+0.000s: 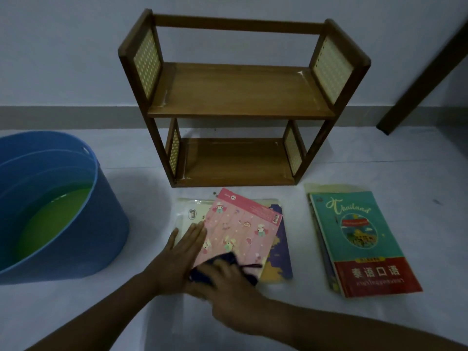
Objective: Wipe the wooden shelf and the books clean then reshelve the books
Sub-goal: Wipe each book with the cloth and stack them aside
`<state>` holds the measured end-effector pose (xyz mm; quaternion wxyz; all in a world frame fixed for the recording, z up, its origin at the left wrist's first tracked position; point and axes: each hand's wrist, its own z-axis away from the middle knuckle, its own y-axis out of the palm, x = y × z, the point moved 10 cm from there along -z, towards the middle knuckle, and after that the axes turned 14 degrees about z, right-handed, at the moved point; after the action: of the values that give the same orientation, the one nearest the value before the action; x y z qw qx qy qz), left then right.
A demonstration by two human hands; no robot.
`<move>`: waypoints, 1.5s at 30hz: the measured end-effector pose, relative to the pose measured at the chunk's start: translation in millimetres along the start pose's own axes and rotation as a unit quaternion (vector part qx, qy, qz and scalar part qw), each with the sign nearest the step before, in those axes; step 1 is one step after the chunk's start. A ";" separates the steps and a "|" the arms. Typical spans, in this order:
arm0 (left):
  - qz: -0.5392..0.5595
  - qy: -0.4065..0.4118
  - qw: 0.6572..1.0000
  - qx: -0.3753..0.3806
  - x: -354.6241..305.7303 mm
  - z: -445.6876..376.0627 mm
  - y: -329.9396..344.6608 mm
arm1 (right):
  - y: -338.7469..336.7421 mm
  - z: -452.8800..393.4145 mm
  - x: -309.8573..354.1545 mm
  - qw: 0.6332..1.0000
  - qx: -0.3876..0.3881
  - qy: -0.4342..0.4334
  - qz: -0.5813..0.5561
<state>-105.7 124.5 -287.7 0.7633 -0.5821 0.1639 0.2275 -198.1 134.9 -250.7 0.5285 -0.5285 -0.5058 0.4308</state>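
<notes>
Nearest the camera, the right hand [222, 271] presses a dark cloth [222, 264] onto the near corner of the pink book [240, 229], its fingers curled over the cloth as far as the blur allows me to tell, which reads as a wiping stroke on the cover. Just left of the pink book's near edge, the left hand [182, 252] lies flat with fingers straight and together, pressing on the book beneath it and touching the pink cover's edge, probably to keep the stack from sliding under the rubbing. That pink book lies flat atop two others on the floor, turned askew, its long axis running from the near left to the far right, barcode corner toward the shelf [238, 97]. Beyond the pink book stands the shelf, upright against the wall, both boards bare, apparently awaiting books. Right of the pink book lies a second stack topped by a teal book [359, 239], long axis pointing roughly toward the wall. Left of it sits a blue tub [106, 214] holding greenish water, likely for rinsing.
</notes>
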 end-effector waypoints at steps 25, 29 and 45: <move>0.046 -0.051 0.997 0.037 2.0 1.9 -2.3 | -23.4 78.7 -234.1 0.904 0.035 0.419 0.073; 0.073 -0.053 0.995 0.031 2.9 1.7 -0.8 | -16.1 111.6 -219.0 0.901 0.084 0.415 0.097; 0.507 -0.157 0.830 -0.173 37.0 10.8 -104.1 | -92.5 38.6 -132.9 0.944 -0.150 0.220 -0.196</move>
<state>-18.6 118.0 -219.1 0.4435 -0.4961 0.2717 0.6952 -259.2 1.5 -172.0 0.6152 -0.5737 -0.5294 0.1105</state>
